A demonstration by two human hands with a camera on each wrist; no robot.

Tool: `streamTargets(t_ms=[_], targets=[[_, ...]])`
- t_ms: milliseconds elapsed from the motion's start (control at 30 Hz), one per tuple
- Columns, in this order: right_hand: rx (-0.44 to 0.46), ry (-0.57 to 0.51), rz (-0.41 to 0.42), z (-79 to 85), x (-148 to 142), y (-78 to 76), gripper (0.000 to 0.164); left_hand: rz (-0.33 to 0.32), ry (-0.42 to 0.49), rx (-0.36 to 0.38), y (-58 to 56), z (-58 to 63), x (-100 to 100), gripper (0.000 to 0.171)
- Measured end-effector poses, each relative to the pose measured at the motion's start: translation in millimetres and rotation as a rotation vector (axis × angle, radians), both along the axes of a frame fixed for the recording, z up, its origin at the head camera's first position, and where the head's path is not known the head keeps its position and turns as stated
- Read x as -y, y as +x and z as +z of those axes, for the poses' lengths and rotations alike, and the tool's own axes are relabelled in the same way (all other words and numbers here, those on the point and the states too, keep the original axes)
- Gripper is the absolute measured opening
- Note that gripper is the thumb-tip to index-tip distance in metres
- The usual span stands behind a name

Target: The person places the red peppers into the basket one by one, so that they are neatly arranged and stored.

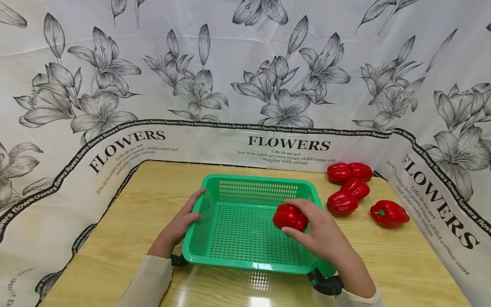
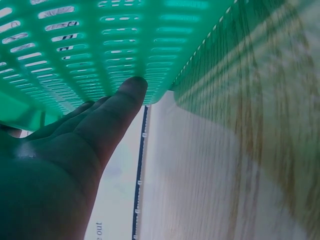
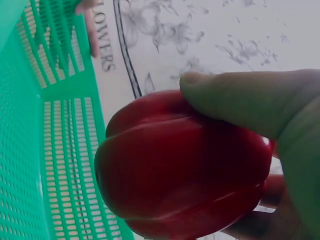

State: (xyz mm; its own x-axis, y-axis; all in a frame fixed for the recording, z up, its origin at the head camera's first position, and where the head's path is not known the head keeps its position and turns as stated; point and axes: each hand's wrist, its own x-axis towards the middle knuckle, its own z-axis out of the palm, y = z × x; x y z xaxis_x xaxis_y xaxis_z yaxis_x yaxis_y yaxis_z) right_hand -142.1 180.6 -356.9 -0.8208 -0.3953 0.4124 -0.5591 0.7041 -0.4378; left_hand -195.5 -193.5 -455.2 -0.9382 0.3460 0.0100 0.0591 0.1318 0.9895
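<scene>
A green plastic basket [image 1: 253, 266] with slotted walls stands on the table. My left hand [image 1: 184, 219] holds its left rim, thumb over the edge and the other fingers along the outer wall. The left wrist view shows those fingers [image 2: 112, 117] stretched beside the slots. Over the right part of the basket, my right hand [image 1: 320, 230] grips a glossy red bell pepper [image 1: 287, 216] between thumb and fingers. In the right wrist view, the thumb lies on top of the pepper [image 3: 175, 165] and the fingers are partly hidden behind it.
Several more red bell peppers [image 1: 342, 203] lie right of the basket, one pepper [image 1: 389, 213] apart from the others with its green stem showing. A white flower-print curtain [image 1: 215, 145] borders the wooden table [image 1: 153, 187] at the back and sides.
</scene>
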Motion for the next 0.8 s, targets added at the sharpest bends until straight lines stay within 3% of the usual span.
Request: streamTargets(t_ms=[333, 500, 633, 800], targets=[[0.069, 0.119, 0.162, 31.8, 29.2, -8.8, 0.053, 0.003, -0.005, -0.005, 0.9, 0.3, -2.1, 0.081], [0.110, 0.207, 0.225, 32.9, 49.1, -18.8, 0.055, 0.008, -0.019, 0.007, 1.0, -2.3, -2.6, 0.081], [0.166, 0.214, 0.270, 29.5, 62.4, -24.4, 0.055, 0.006, -0.016, 0.013, 0.3, -4.2, -2.5, 0.081], [0.175, 0.244, 0.348, 26.1, 75.6, -34.5, 0.052, 0.008, -0.015, 0.010, 0.2, -1.3, -1.4, 0.081]])
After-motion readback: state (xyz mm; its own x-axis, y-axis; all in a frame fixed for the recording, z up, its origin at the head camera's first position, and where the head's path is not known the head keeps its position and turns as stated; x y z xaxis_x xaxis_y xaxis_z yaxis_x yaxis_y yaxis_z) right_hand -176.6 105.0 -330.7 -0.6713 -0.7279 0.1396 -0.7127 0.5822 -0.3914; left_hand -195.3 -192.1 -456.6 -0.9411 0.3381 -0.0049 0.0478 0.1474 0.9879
